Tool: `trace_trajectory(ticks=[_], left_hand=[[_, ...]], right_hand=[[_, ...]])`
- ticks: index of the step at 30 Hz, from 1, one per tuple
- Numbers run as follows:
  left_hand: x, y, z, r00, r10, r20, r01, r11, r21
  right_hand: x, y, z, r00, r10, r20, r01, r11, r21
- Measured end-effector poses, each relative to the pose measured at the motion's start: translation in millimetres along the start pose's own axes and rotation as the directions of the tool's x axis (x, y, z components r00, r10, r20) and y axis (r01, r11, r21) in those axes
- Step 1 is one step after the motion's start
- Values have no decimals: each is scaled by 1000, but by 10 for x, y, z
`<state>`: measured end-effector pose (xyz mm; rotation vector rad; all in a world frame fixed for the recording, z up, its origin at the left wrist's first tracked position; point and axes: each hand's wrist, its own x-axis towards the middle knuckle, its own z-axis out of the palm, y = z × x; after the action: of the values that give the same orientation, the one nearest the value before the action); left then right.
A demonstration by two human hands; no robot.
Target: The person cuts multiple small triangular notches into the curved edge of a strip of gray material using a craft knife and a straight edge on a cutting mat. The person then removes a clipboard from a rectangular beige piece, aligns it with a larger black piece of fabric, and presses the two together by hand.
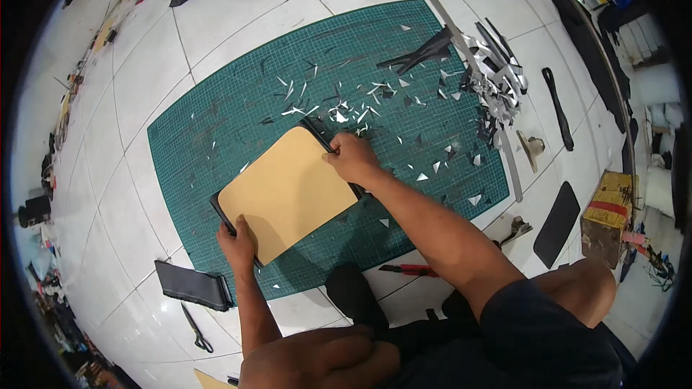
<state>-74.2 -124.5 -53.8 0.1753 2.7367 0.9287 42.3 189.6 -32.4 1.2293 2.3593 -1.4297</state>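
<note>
A tan board (286, 194) with rounded corners is held slantwise over the green cutting mat (216, 140). Black material runs along both of its short edges. My left hand (238, 243) grips the lower left edge, thumb on the tan face, fingers partly hidden beneath. My right hand (353, 158) is closed on the black edge at the upper right. White and black offcuts (342, 109) lie scattered on the mat just beyond the board.
Silvery and black scraps (497, 75) heap by a metal ruler (510, 162) at the mat's right. Folded dark fabric (191, 284), scissors (197, 330), a red cutter knife (411, 269), a dark rounded panel (557, 225) and a worn block (608, 220) lie on the tiles.
</note>
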Motion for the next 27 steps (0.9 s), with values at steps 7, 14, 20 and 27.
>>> trace_trajectory(ticks=[7,14,20,27], left_hand=[[-48,37,-14,991,-129,31,132,944,-302],[-103,125,-31,993,-99,69,118,915,-386],[-89,-18,111,987,-122,-106,91,960,-263],[-109,6,195,984,7,-177,-12,999,-30]], right_hand=[[2,46,78,998,57,-1,-57,997,43],[-19,35,111,996,15,-84,-14,1000,12],[-63,48,202,978,-79,-191,80,997,-3],[-93,136,260,922,-245,-301,241,969,-52]])
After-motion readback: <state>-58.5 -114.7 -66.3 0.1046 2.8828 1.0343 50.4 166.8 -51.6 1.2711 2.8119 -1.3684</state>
